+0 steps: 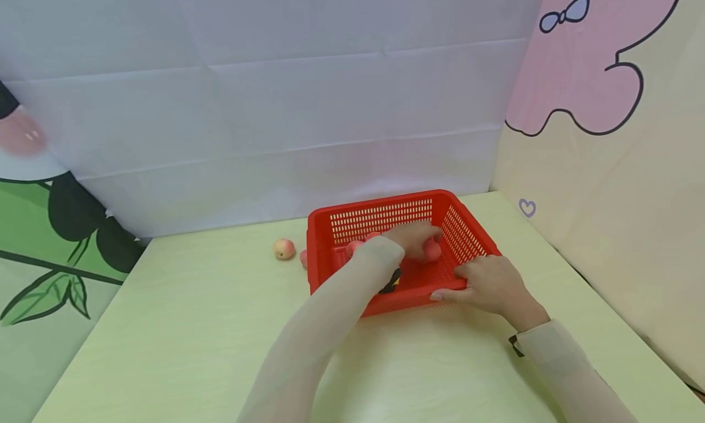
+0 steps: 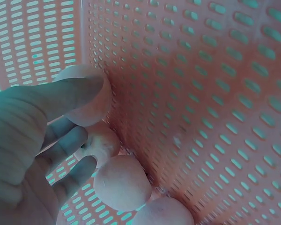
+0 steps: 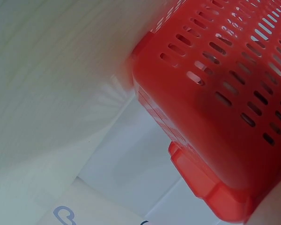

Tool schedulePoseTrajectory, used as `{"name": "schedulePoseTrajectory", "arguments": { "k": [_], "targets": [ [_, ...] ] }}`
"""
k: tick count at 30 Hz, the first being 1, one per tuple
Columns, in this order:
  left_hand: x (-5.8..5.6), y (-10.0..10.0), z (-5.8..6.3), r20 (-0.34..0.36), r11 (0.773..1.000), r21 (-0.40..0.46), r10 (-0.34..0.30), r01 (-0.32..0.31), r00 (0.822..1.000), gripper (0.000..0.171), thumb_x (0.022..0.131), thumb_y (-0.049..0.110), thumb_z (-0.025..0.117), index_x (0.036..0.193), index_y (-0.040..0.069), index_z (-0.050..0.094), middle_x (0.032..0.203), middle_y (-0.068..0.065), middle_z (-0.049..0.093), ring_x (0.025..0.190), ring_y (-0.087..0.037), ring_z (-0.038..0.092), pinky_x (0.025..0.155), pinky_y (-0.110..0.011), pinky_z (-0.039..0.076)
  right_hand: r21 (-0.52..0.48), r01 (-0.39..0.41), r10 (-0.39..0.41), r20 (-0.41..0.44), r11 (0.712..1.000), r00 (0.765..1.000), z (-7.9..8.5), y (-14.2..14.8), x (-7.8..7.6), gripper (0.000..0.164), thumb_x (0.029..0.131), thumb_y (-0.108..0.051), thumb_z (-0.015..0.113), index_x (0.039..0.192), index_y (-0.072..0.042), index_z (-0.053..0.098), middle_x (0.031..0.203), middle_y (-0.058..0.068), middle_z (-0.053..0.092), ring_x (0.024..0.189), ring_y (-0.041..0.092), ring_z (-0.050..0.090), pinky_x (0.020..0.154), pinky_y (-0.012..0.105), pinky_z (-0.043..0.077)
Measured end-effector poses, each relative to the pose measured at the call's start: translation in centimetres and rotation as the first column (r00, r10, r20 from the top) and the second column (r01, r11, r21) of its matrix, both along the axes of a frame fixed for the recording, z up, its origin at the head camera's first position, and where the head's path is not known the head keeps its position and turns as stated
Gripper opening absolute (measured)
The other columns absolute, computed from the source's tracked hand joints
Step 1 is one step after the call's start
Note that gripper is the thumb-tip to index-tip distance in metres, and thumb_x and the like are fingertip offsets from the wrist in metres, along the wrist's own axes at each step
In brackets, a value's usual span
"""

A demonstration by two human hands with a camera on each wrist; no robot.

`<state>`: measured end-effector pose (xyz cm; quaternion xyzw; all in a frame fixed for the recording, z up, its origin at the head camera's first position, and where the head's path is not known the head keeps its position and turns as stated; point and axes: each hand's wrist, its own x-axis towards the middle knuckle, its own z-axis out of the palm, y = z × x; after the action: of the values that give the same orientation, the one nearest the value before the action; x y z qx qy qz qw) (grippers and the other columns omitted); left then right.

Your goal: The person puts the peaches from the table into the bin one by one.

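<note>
A red plastic basket [image 1: 380, 205] with slotted walls stands on the table. My left hand [image 1: 413, 236] reaches inside it and holds a pinkish apple [image 1: 432, 250]. In the left wrist view, the thumb lies across the held apple [image 2: 91, 105], close to the basket wall, with fingers behind it. Several other apples [image 2: 122, 183] lie below on the basket floor along that wall. My right hand [image 1: 490, 282] grips the rim at the front right corner, thumb along the front. The right wrist view shows mostly the basket's outer side [image 3: 192, 103]; little of that hand appears there.
A yellow-pink apple [image 1: 284, 249] lies on the pale table [image 1: 193, 325] left of the basket. Another apple [image 1: 303, 258] sits against the basket's left side, partly hidden. A white cloth wall [image 1: 275, 117] rises behind, and a printed wall [image 1: 595, 202] bounds the right.
</note>
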<state>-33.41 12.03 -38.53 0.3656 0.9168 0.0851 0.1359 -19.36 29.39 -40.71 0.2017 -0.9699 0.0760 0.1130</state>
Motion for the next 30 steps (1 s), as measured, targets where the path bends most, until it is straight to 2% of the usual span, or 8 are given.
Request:
{"name": "schedulePoseTrajectory", "arguments": {
  "k": [8, 13, 17, 21, 23, 26, 30],
  "targets": [
    [-0.1, -0.9, 0.5, 0.003, 0.999, 0.041, -0.022, 0.022, 1.000, 0.064, 0.092, 0.018, 0.084, 0.151, 0.024, 0.059, 0.138, 0.004, 0.059, 0.125, -0.014, 0.052, 0.106, -0.034, 0.052, 0.001, 0.001, -0.001, 0.000, 1.000, 1.000, -0.2, 0.0, 0.0, 0.061, 0.087, -0.075, 0.070, 0.063, -0.023, 0.048, 0.055, -0.010, 0.039, 0.054, 0.008, 0.041, 0.056, 0.030, 0.036],
    [-0.4, -2.3, 1.5, -0.019, 0.998, 0.047, -0.041, 0.042, 0.999, 0.067, 0.094, 0.015, 0.083, 0.154, 0.020, 0.056, 0.152, -0.001, 0.055, 0.137, -0.018, 0.048, 0.108, -0.036, 0.052, 0.004, 0.003, -0.003, 0.002, 1.000, 1.000, 0.0, -0.1, 0.1, 0.061, 0.087, -0.075, 0.071, 0.063, -0.023, 0.050, 0.054, -0.010, 0.039, 0.054, 0.008, 0.042, 0.056, 0.030, 0.036],
    [-0.2, -4.2, 3.7, -0.046, 0.998, 0.062, -0.010, 0.013, 0.999, 0.065, 0.099, 0.021, 0.076, 0.159, 0.022, 0.050, 0.165, -0.004, 0.042, 0.151, -0.022, 0.040, 0.116, -0.042, 0.046, 0.003, 0.002, -0.002, -0.006, 1.000, 1.000, -0.1, -0.1, 0.0, 0.061, 0.086, -0.075, 0.071, 0.062, -0.023, 0.050, 0.054, -0.011, 0.038, 0.053, 0.007, 0.040, 0.055, 0.029, 0.034],
    [0.1, -6.5, 6.8, -0.123, 0.996, 0.084, -0.013, 0.023, 0.992, 0.062, 0.102, 0.025, 0.072, 0.159, 0.022, 0.049, 0.162, -0.006, 0.044, 0.145, -0.023, 0.046, 0.115, -0.043, 0.046, 0.000, 0.000, 0.000, 0.003, 1.000, 1.000, -0.2, -0.1, 0.0, 0.061, 0.087, -0.077, 0.070, 0.063, -0.024, 0.051, 0.055, -0.011, 0.039, 0.054, 0.007, 0.040, 0.056, 0.029, 0.034],
    [-0.1, -7.7, 8.4, -0.207, 0.995, 0.095, -0.011, 0.031, 0.978, 0.059, 0.102, 0.026, 0.072, 0.157, 0.020, 0.051, 0.158, -0.006, 0.048, 0.140, -0.024, 0.050, 0.114, -0.042, 0.046, 0.004, 0.005, -0.005, 0.008, 1.000, 1.000, -0.1, -0.1, 0.1, 0.061, 0.087, -0.077, 0.069, 0.064, -0.024, 0.052, 0.055, -0.011, 0.039, 0.055, 0.007, 0.041, 0.056, 0.029, 0.033],
    [0.3, -9.8, 11.0, -0.320, 0.994, 0.111, 0.016, 0.021, 0.947, 0.056, 0.103, 0.029, 0.071, 0.155, 0.018, 0.053, 0.154, -0.007, 0.051, 0.136, -0.026, 0.052, 0.115, -0.044, 0.044, 0.009, 0.005, -0.005, 0.010, 1.000, 1.000, 0.1, -0.1, 0.1, 0.061, 0.087, -0.078, 0.069, 0.064, -0.024, 0.051, 0.055, -0.011, 0.038, 0.055, 0.007, 0.039, 0.055, 0.028, 0.031],
    [1.5, -13.3, 13.9, -0.465, 0.994, 0.112, 0.052, 0.000, 0.884, 0.054, 0.102, 0.027, 0.071, 0.153, 0.017, 0.054, 0.152, -0.009, 0.052, 0.137, -0.031, 0.051, 0.116, -0.051, 0.042, 0.007, 0.006, -0.006, 0.013, 1.000, 1.000, 0.1, 0.1, 0.0, 0.064, 0.087, -0.078, 0.069, 0.062, -0.023, 0.048, 0.055, -0.011, 0.033, 0.054, 0.006, 0.036, 0.055, 0.028, 0.028]
  ]
}}
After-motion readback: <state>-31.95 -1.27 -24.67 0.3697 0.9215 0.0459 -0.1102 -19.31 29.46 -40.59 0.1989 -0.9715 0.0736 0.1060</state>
